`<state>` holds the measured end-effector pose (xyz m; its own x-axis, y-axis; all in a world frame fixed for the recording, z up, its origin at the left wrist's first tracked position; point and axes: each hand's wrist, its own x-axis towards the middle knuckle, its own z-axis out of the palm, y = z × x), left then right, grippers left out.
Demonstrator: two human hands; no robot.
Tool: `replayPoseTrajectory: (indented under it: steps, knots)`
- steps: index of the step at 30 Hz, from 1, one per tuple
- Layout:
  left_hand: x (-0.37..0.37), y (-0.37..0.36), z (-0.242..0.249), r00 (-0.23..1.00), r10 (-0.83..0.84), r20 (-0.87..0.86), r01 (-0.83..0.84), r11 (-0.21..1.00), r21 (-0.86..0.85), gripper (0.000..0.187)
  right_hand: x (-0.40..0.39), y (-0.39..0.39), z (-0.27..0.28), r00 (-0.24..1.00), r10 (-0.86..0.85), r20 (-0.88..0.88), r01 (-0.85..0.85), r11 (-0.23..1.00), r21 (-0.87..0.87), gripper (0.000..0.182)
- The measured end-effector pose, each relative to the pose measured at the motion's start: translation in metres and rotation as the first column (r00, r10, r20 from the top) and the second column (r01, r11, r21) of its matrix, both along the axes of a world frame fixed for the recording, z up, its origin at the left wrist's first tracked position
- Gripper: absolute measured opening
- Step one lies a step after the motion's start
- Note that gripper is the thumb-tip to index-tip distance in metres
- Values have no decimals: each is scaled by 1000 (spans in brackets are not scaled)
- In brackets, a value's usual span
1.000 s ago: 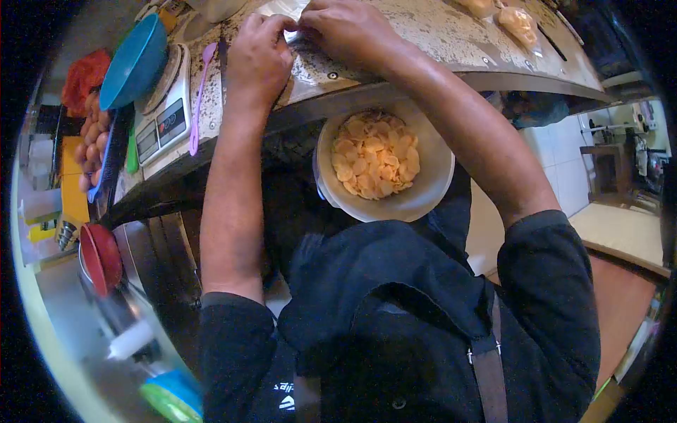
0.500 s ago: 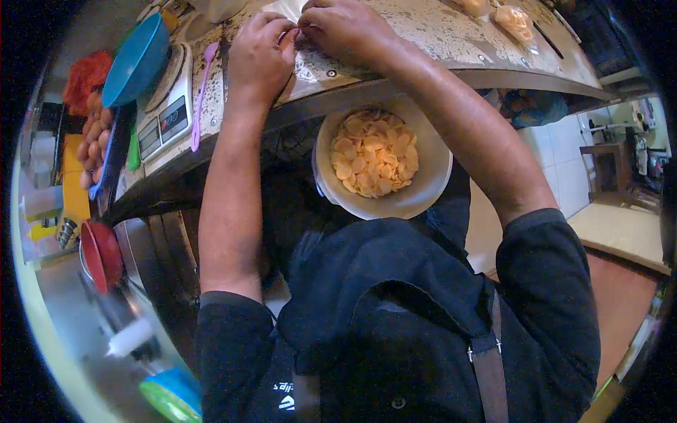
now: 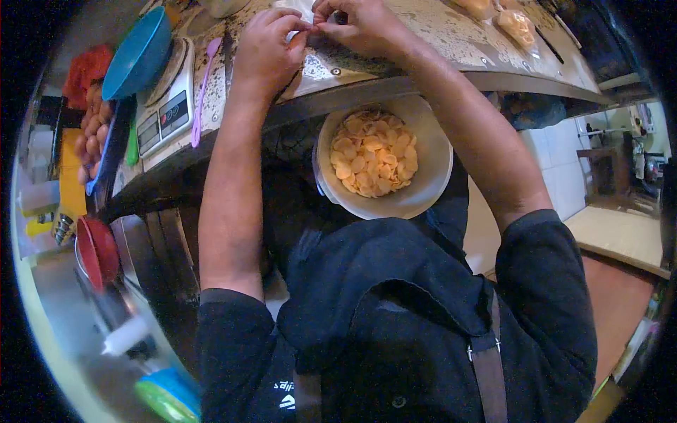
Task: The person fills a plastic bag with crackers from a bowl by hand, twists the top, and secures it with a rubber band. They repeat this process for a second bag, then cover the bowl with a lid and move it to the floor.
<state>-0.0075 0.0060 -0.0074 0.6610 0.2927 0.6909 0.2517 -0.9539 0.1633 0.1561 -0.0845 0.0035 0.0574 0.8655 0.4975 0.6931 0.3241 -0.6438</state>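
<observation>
At the top of the view, my left hand [image 3: 268, 49] and my right hand [image 3: 367, 28] face each other over the worktop. Thumb and fingers of each hand are pinched together, with the tips nearly meeting. Between and behind them shows a thin whitish plastic bag [image 3: 300, 7], cut off by the frame's top edge; its contents are hidden. Below the counter edge, close to my lap, stands a pale bucket [image 3: 434, 162] holding many thin, round, yellow-orange chips [image 3: 374, 155].
Left on the worktop [image 3: 458, 46] lie a pink spoon [image 3: 204, 92], a digital scale [image 3: 169, 120] and a tilted blue bowl [image 3: 137, 56]. Eggs [image 3: 92, 137] sit beyond them. Filled clear bags [image 3: 518, 28] lie at right. A red bowl [image 3: 99, 250] is lower left.
Both hands have shifted slightly right and down in the view, still pinched close together. The fingertips are a little farther apart. The bucket and chips have not moved.
</observation>
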Motion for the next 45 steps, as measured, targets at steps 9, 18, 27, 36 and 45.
replayPoseTrajectory:
  steps: [9,18,27,36,45]
  knots:
    - [-6,-3,6,997,5,71,1,996,-85,15,-26,-108,-48,966,102,236,-71,988,-139,12]
    - [-9,-7,8,983,-88,161,92,996,-15,8,-32,-120,-244,498,543,677,365,577,-731,15]
    - [-12,-13,13,992,-51,114,67,987,-144,13,-36,-115,-234,445,586,678,387,556,-735,19]
    - [-11,-8,10,980,-85,181,100,992,-79,12,-34,-119,-226,385,551,740,340,661,-669,24]
    - [-13,-18,19,990,-32,134,57,981,-183,9,-46,-116,-190,523,495,694,428,551,-716,26]
